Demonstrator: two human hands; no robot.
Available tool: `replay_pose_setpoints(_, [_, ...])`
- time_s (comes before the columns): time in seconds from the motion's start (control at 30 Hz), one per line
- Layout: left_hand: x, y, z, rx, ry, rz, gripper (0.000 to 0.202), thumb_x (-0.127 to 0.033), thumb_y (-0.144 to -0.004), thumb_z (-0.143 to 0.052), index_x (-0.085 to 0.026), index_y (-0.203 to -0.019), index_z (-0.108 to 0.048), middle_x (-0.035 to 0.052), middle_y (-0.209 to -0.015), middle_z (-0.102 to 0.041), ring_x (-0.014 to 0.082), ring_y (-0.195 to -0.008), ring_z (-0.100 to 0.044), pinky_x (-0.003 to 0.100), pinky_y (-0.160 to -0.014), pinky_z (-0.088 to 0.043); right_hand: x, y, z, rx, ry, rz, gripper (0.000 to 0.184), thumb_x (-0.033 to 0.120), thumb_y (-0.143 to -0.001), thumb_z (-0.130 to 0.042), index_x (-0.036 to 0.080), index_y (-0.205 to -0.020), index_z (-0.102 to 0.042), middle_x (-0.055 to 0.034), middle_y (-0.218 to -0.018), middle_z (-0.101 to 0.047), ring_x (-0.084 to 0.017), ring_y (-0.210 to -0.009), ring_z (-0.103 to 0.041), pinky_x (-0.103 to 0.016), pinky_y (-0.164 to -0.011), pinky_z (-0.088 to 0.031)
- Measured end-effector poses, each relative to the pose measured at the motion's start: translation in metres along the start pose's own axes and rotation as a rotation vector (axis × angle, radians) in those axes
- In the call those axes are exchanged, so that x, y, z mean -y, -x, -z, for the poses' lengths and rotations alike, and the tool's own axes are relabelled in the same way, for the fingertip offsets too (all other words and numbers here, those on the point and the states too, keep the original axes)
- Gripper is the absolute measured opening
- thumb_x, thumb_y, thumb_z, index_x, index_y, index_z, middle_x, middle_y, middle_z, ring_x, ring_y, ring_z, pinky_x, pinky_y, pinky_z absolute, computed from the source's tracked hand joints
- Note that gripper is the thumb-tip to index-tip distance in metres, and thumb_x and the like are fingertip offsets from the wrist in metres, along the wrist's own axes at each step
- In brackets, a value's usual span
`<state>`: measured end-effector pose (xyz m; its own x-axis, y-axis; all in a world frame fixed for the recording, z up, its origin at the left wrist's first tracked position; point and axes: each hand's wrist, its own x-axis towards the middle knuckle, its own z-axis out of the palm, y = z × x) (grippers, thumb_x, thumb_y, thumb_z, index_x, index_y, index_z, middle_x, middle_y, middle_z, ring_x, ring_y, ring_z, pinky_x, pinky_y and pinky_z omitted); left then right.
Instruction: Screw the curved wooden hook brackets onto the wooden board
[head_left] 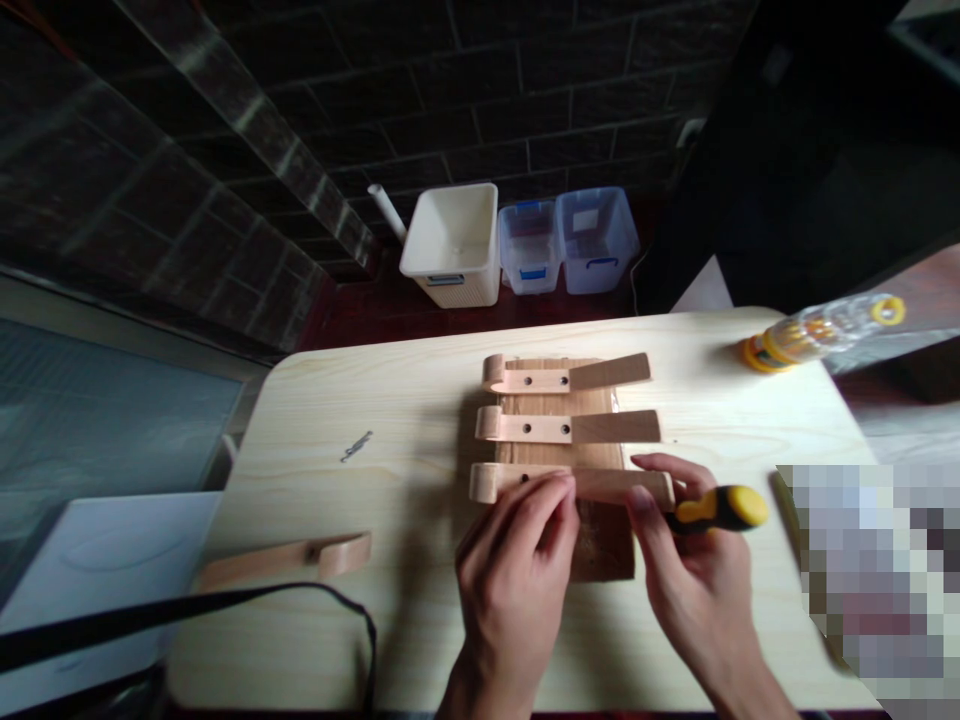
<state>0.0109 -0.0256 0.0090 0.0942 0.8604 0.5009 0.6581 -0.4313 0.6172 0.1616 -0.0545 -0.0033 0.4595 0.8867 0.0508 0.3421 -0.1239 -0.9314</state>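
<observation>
A wooden board [559,400] lies on the light wood table [390,400] with three wooden hook pieces across it. My left hand [517,570] pinches the nearest hook piece [525,482] with its fingertips pressed together at the middle. My right hand [694,570] grips a screwdriver with a yellow and black handle [720,508], its thumb and forefinger against the right end of that same piece. The two other hook pieces [566,378] [570,427] lie farther back on the board.
A loose fourth hook piece [300,555] lies at the front left, and small screws [357,446] lie left of the board. A clear bottle with an orange cap [821,332] lies at the back right. A black strap [225,600] crosses the front edge. Bins [517,245] stand on the floor behind.
</observation>
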Motion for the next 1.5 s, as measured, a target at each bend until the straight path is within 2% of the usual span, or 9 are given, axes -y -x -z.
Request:
replay_pose_setpoints(0.2, [-0.001, -0.001, 0.001, -0.007, -0.023, 0.012, 0.021, -0.005, -0.094, -0.078, -0.019, -0.110, -0.079, 0.0023, -0.100, -0.085, 0.0136, -0.091, -0.081, 0.022, -0.093, -0.066, -0.001, 0.000, 0.000, 0.002, 0.010, 0.003, 0.027, 0.047, -0.102, -0.067, 0.026, -0.118, -0.070, -0.0020, -0.097, -0.073, -0.016, -0.067, -0.061, -0.029, -0.060, -0.051])
replay_pose_setpoints(0.33, [-0.002, -0.002, 0.002, -0.001, -0.040, 0.009, 0.022, -0.004, -0.094, -0.076, -0.018, -0.110, -0.079, 0.0032, -0.099, -0.085, 0.0146, -0.093, -0.082, 0.023, -0.093, -0.066, -0.001, 0.000, 0.000, 0.001, 0.006, 0.018, 0.026, 0.047, -0.102, -0.068, 0.027, -0.119, -0.070, -0.0050, -0.108, -0.073, -0.019, -0.083, -0.067, -0.029, -0.065, -0.053])
replay_pose_setpoints(0.53, [-0.001, -0.003, 0.001, -0.013, -0.048, -0.011, 0.022, -0.004, -0.094, -0.076, -0.018, -0.110, -0.078, 0.0035, -0.100, -0.085, 0.0139, -0.092, -0.081, 0.022, -0.092, -0.066, -0.001, 0.000, 0.000, 0.014, -0.012, 0.006, 0.026, 0.047, -0.103, -0.068, 0.028, -0.121, -0.069, -0.0061, -0.112, -0.070, -0.021, -0.093, -0.066, -0.026, -0.060, -0.050])
replay_pose_setpoints(0.8, [0.000, 0.000, 0.000, -0.009, -0.029, -0.008, 0.025, -0.003, -0.093, -0.077, -0.019, -0.112, -0.078, 0.0028, -0.102, -0.085, 0.0126, -0.091, -0.081, 0.022, -0.094, -0.066, 0.001, -0.001, 0.000, 0.013, -0.017, 0.026, 0.022, 0.043, -0.103, -0.068, 0.028, -0.119, -0.069, -0.0044, -0.108, -0.071, -0.017, -0.083, -0.064, -0.023, -0.055, -0.048])
replay_pose_setpoints(0.97, [0.003, 0.002, -0.003, -0.005, -0.020, -0.013, 0.024, -0.002, -0.093, -0.077, -0.018, -0.111, -0.078, 0.0031, -0.102, -0.085, 0.0125, -0.091, -0.080, 0.022, -0.093, -0.065, 0.003, -0.001, 0.001, 0.053, -0.059, 0.015, 0.020, 0.038, -0.104, -0.067, 0.029, -0.122, -0.067, 0.0013, -0.093, -0.070, -0.010, -0.061, -0.056, -0.021, -0.051, -0.046])
replay_pose_setpoints(1.2, [0.002, -0.001, -0.002, -0.005, -0.046, -0.041, 0.025, -0.001, -0.092, -0.077, -0.018, -0.110, -0.078, 0.0040, -0.101, -0.084, 0.0147, -0.090, -0.081, 0.024, -0.091, -0.066, 0.011, -0.001, 0.001, 0.072, -0.157, -0.038, 0.025, 0.034, -0.099, -0.072, 0.027, -0.123, -0.064, 0.0096, -0.066, -0.054, -0.009, -0.049, -0.049, -0.020, -0.046, -0.041])
replay_pose_setpoints(1.3, [0.001, -0.001, -0.002, -0.009, -0.049, -0.046, 0.025, -0.002, -0.092, -0.077, -0.018, -0.111, -0.078, 0.0043, -0.101, -0.084, 0.0151, -0.091, -0.081, 0.025, -0.091, -0.066, 0.013, 0.000, 0.000, 0.086, -0.185, -0.073, 0.027, 0.034, -0.098, -0.073, 0.026, -0.123, -0.063, 0.0120, -0.059, -0.047, -0.009, -0.046, -0.045, -0.019, -0.043, -0.035])
replay_pose_setpoints(1.4, [0.002, -0.001, -0.002, -0.016, -0.046, -0.052, 0.026, -0.001, -0.092, -0.078, -0.019, -0.111, -0.078, 0.0039, -0.102, -0.084, 0.0149, -0.091, -0.081, 0.025, -0.091, -0.066, 0.014, -0.001, 0.001, 0.063, -0.192, -0.071, 0.026, 0.032, -0.097, -0.074, 0.025, -0.121, -0.065, 0.0111, -0.061, -0.048, -0.009, -0.047, -0.047, -0.019, -0.044, -0.036])
replay_pose_setpoints(1.5, [0.003, -0.002, -0.003, -0.019, -0.029, -0.064, 0.025, -0.001, -0.092, -0.077, -0.019, -0.109, -0.078, 0.0039, -0.103, -0.084, 0.0145, -0.091, -0.081, 0.025, -0.091, -0.067, 0.017, -0.003, 0.002, -0.012, -0.198, -0.078, 0.026, 0.034, -0.094, -0.076, 0.024, -0.117, -0.068, 0.0086, -0.070, -0.051, -0.008, -0.051, -0.050, -0.020, -0.046, -0.039])
